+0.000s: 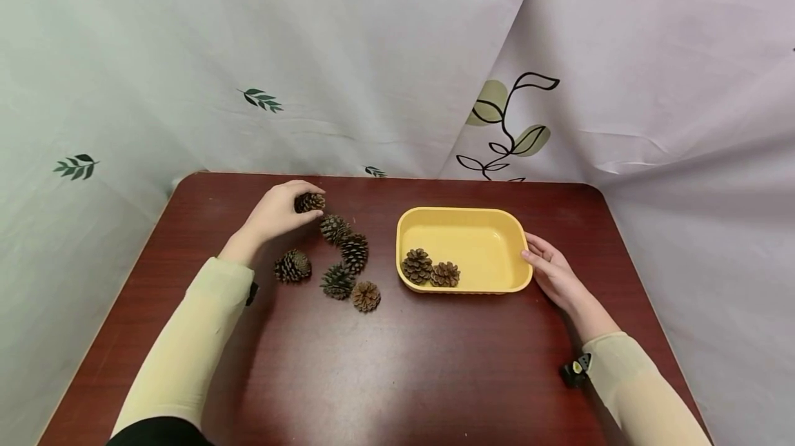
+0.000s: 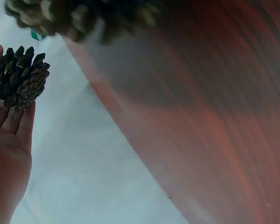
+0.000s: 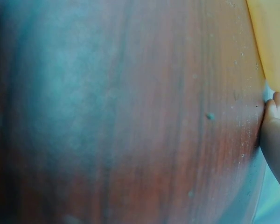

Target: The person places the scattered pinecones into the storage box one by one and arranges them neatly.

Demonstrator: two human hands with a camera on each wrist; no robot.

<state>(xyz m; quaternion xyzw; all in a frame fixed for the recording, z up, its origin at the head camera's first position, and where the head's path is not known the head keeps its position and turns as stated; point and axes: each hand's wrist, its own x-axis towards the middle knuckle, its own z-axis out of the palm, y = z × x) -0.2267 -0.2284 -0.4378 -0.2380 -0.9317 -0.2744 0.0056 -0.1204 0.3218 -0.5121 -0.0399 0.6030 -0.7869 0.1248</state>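
At the back left of the table, my left hand [image 1: 277, 212] grips a brown pine cone [image 1: 308, 202] between thumb and fingers. The left wrist view shows the same pine cone [image 2: 21, 77] against the fingers [image 2: 11, 122], the palm turned toward the camera. My right hand [image 1: 554, 272] holds the right end of a yellow plastic basin [image 1: 491, 253], its thumb over the rim and its fingers along the outer wall. Two pine cones [image 1: 418, 266] lie in the basin's near left corner. In the right wrist view, fingertips [image 3: 277, 100] meet the basin's side [image 3: 275, 46].
Several loose pine cones [image 1: 355, 253] form a curved row left of the basin, and another pine cone [image 1: 292, 266] lies beside the left wrist. A white curtain [image 1: 373, 52] with leaf prints hangs behind the dark red wooden table [image 1: 397, 370].
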